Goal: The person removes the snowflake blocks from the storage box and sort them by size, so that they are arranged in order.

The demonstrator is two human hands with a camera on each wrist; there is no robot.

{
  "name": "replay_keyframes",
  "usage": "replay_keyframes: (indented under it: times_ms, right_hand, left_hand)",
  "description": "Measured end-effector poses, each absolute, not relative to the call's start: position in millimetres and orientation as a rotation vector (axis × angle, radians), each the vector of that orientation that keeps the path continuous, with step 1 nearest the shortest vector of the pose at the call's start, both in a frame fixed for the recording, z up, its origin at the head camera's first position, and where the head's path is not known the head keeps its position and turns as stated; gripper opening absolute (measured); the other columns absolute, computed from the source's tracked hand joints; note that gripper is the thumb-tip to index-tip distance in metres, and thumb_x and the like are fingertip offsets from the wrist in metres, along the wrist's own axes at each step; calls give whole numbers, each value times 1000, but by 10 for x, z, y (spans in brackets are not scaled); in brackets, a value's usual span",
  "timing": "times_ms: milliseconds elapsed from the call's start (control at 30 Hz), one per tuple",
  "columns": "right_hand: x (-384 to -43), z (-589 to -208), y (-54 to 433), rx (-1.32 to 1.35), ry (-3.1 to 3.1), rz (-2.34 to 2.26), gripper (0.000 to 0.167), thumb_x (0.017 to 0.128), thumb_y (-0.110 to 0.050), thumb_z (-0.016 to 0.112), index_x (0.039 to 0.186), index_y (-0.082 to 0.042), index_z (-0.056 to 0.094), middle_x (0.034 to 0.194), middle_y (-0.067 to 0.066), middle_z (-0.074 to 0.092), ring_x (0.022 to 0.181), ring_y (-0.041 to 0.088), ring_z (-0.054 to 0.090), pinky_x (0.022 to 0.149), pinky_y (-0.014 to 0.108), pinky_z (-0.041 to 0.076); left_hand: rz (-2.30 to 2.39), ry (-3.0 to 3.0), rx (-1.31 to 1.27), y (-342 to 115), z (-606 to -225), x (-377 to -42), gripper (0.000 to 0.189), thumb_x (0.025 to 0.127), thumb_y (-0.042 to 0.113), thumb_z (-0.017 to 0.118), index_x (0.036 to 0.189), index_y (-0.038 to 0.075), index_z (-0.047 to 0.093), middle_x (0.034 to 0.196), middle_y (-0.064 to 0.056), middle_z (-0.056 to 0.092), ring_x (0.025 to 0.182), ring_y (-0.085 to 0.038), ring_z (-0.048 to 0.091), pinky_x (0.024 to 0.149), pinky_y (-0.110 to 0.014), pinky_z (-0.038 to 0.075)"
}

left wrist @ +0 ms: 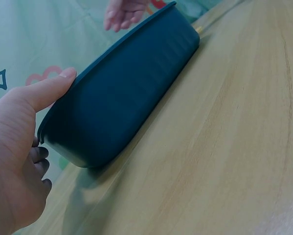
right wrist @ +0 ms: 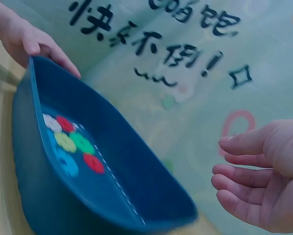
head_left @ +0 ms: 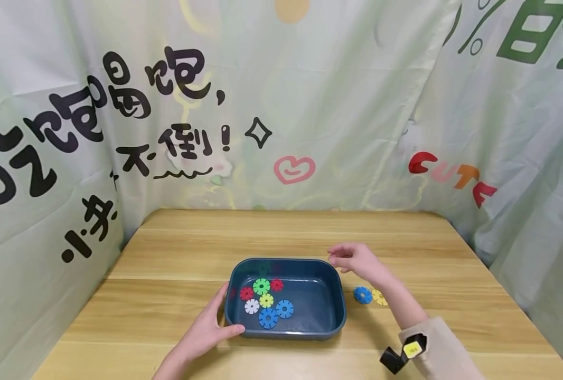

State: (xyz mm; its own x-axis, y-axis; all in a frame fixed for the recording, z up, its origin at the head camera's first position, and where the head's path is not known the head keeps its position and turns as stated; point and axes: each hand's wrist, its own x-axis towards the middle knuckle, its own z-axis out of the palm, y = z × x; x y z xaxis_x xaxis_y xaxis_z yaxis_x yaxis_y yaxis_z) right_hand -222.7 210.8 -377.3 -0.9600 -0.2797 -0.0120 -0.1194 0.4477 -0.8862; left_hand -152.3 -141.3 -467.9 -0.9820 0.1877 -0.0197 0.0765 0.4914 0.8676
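Observation:
A dark blue plastic basin [head_left: 310,333] stands on the table. Inside, toward its left half, lie several notched plastic discs: green [head_left: 261,286], red [head_left: 246,293], yellow [head_left: 266,301], white [head_left: 252,306] and blue [head_left: 268,318]. My left hand [head_left: 204,328] grips the basin's left end, and in the left wrist view the thumb lies at the rim while the fingers bend behind it. Above the back right corner hovers my right hand [head_left: 357,260], apart from the rim. Its fingers [right wrist: 241,196] are loosely bent, with nothing between them in the right wrist view.
Right of the basin, a blue disc [head_left: 362,295] and a yellow disc [head_left: 379,297] lie on the wooden table [head_left: 177,253]. The right forearm partly covers the yellow one. Printed curtains [head_left: 338,132] hang behind and along both sides.

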Motion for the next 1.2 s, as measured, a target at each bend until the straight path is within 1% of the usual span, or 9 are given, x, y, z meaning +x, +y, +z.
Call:
replay_keyframes:
  times_ms: [167, 333, 600, 833, 1033, 1200]
  right_hand:
    - [-2295, -3793, 1802, -440, 2510, -1520, 34, 86, -10, 65, 115, 8, 59, 98, 13, 66, 87, 24, 63, 72, 38, 53]
    - [-2329, -3874, 1493, -501, 2463, -1520, 33, 86, -9, 66, 115, 6, 60, 98, 13, 66, 86, 21, 63, 74, 38, 54]
    - [-2340, -4047, 1082, -497, 2380, -1514, 35, 83, -9, 68, 114, 6, 60, 94, 9, 66, 83, 17, 62, 72, 36, 53]
    - [-2381, -4189, 879, -508, 2414, -1450, 35, 82, -8, 69, 114, 5, 60, 100, 16, 66, 87, 20, 62, 78, 33, 53]
    - [-2412, -4283, 770, -533, 2450, -1411, 33, 82, -7, 69, 113, 3, 61, 102, 15, 65, 90, 23, 61, 79, 34, 52]
    - [-2415, -4329, 699, -578, 2502, -1318, 37, 81, -9, 70, 115, 2, 61, 108, 14, 64, 99, 27, 60, 83, 38, 51]
  left_hand:
    - [1497, 2631, 225, -1410, -4678, -1517, 100, 70, 35, 80, 147, 8, 22, 149, -22, 23, 134, -44, 19, 102, -65, 18]
    - [1499, 2628, 221, -1404, -4678, -1515, 100, 70, 35, 80, 147, 7, 23, 149, -22, 23, 134, -44, 20, 102, -65, 19]
    - [1505, 2608, 227, -1402, -4681, -1526, 99, 71, 36, 79, 147, 8, 22, 149, -22, 24, 134, -44, 20, 101, -65, 19]
    - [1503, 2594, 223, -1398, -4662, -1527, 98, 72, 36, 78, 147, 8, 22, 149, -21, 23, 134, -43, 19, 101, -66, 19]
    - [1489, 2597, 205, -1382, -4636, -1509, 98, 72, 36, 79, 147, 7, 23, 148, -22, 24, 133, -44, 21, 100, -66, 20]
    - [1472, 2599, 188, -1374, -4626, -1502, 98, 72, 37, 79, 147, 8, 23, 148, -22, 24, 133, -45, 21, 99, -67, 21]
